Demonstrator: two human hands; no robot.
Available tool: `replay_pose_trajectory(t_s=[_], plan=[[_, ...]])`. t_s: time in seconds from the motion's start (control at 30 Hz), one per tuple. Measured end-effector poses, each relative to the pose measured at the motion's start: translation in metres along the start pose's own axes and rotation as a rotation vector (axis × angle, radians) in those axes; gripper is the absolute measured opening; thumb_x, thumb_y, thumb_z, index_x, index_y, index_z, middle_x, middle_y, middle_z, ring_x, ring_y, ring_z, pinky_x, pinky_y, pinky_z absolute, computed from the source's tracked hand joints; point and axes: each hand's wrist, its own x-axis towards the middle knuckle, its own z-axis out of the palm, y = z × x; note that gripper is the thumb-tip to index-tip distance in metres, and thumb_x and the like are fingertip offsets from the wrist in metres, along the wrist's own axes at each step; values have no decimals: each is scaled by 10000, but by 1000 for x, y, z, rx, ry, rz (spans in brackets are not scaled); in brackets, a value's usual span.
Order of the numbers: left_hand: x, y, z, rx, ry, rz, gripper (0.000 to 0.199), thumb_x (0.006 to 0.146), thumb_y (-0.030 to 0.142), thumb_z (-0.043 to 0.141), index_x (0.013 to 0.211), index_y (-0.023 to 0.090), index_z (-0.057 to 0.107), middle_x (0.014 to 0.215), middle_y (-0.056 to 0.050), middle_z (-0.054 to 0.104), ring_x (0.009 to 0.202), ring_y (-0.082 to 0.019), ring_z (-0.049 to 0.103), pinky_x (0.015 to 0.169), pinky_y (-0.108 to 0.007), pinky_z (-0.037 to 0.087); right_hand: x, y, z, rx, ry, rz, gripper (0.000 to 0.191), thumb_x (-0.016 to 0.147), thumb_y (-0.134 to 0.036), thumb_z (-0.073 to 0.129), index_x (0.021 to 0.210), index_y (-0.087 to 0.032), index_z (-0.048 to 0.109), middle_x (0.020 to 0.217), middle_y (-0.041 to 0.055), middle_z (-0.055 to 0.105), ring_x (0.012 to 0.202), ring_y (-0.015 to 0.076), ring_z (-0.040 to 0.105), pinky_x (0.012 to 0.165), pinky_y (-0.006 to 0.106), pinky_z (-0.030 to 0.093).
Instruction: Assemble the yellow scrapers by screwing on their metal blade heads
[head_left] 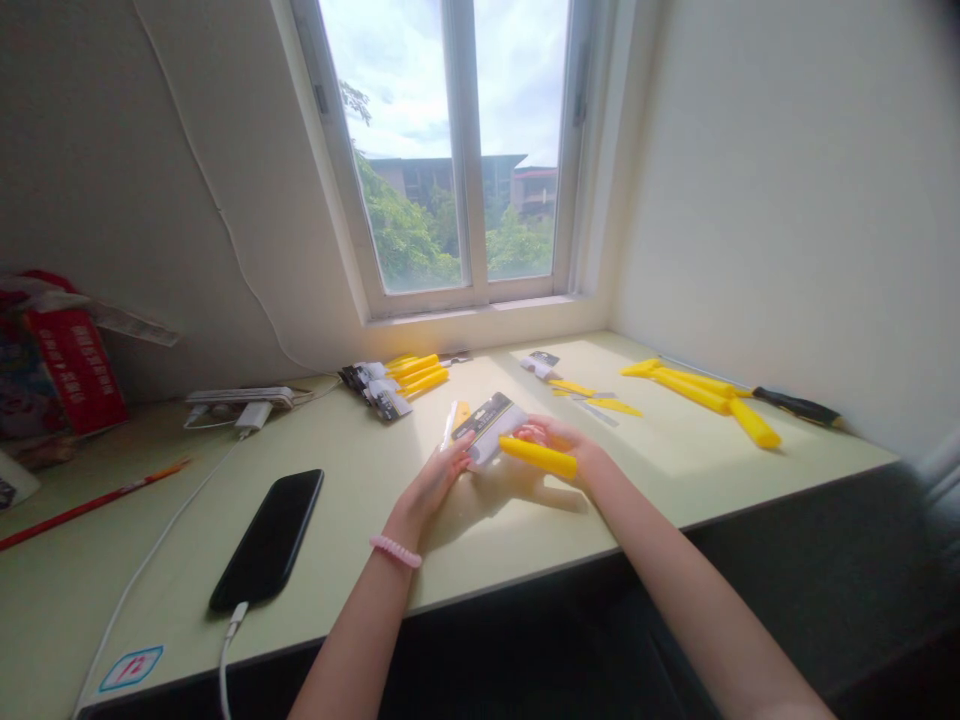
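Note:
A grey and black packaging card point(491, 428) is pinched in the fingers of my left hand point(439, 478), tilted above the table. My right hand point(559, 437) is closed around a yellow-handled tool point(538, 457), whose handle points to the lower right. The tool lies across the card's right side, and I cannot make out its working end. Just behind my left fingers is a small white and yellow piece point(454, 415). Beyond my right hand lies another card point(540, 362) with thin yellow pieces point(611, 406) near it.
Several carded yellow-handled tools point(416, 377) are stacked at the back. Loose yellow handles point(697, 390) and a black-handled tool point(799, 405) lie at the right. A phone point(268, 540) on a charging cable, a power strip point(240, 398) and a red pencil-like stick point(90, 505) are left.

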Motion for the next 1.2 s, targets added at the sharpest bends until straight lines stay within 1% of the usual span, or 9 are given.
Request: replay_pose_trajectory(t_s=[0.13, 0.23, 0.3, 0.4, 0.5, 0.8, 0.97, 1.13, 1.2], plan=[[-1, 1, -3, 89, -57, -15, 264, 793, 247, 643, 1010, 105, 690, 926, -116, 701, 750, -215, 655, 718, -331, 509, -10, -2, 1, 166, -57, 125, 320, 916, -430, 454, 917, -153, 614, 908, 71, 659, 855, 159, 648, 819, 292, 515], [0, 5, -1, 46, -14, 93, 289, 764, 176, 657, 1048, 129, 678, 994, -95, 700, 837, -199, 649, 760, -294, 491, -17, -4, 3, 209, -187, 72, 421, 856, -509, 525, 1107, -176, 583, 1115, 104, 642, 990, 208, 637, 873, 360, 501], [2, 7, 0, 21, 46, 165, 314, 730, 133, 678, 1044, 143, 676, 985, -78, 704, 874, -189, 643, 786, -276, 483, -21, -6, 4, 230, -309, -25, 554, 787, -474, 630, 1273, -255, 480, 1270, 94, 578, 1049, 247, 623, 884, 425, 494], [4, 10, -1, -1, 113, 197, 308, 703, 126, 703, 1009, 143, 681, 953, -71, 712, 860, -185, 647, 789, -274, 486, -24, -9, 6, 166, -420, -83, 834, 702, -277, 731, 1407, -365, 293, 1410, 77, 470, 1071, 275, 623, 894, 452, 484], [5, 11, -4, -21, 185, 190, 310, 689, 125, 717, 996, 139, 683, 989, -79, 712, 853, -185, 655, 775, -278, 494, -24, -12, 5, 95, -365, -96, 880, 683, -160, 717, 1429, -322, 278, 1380, 98, 505, 1055, 256, 635, 947, 443, 455], [13, 15, -12, -105, 578, 344, 426, 589, 7, 676, 986, 161, 687, 951, -43, 707, 838, -152, 649, 824, -283, 479, -18, -11, -4, 23, -226, -131, 769, 646, -135, 686, 1365, -243, 437, 1266, 107, 601, 1018, 248, 649, 979, 461, 446], [10, 16, -14, 86, 531, 288, 672, 546, 21, 639, 1191, 210, 631, 1011, -48, 688, 787, -148, 626, 652, -228, 468, -19, -14, -5, -27, -155, -118, 648, 662, -166, 678, 1287, -252, 531, 1239, 86, 623, 1007, 263, 653, 973, 462, 450], [6, 20, -23, 305, 428, 150, 345, 548, 60, 585, 832, 147, 759, 822, -73, 695, 646, -142, 559, 523, -214, 392, -21, -15, -6, -31, -106, -119, 449, 742, -263, 647, 1189, -279, 598, 1160, 79, 666, 1007, 277, 652, 965, 472, 445], [6, 20, -25, 335, 412, 141, 310, 557, 71, 586, 799, 150, 764, 821, -85, 701, 650, -149, 558, 522, -217, 391, -21, -14, -7, 12, -81, -122, 427, 760, -286, 617, 1187, -274, 592, 1164, 78, 665, 997, 280, 657, 969, 487, 438]])
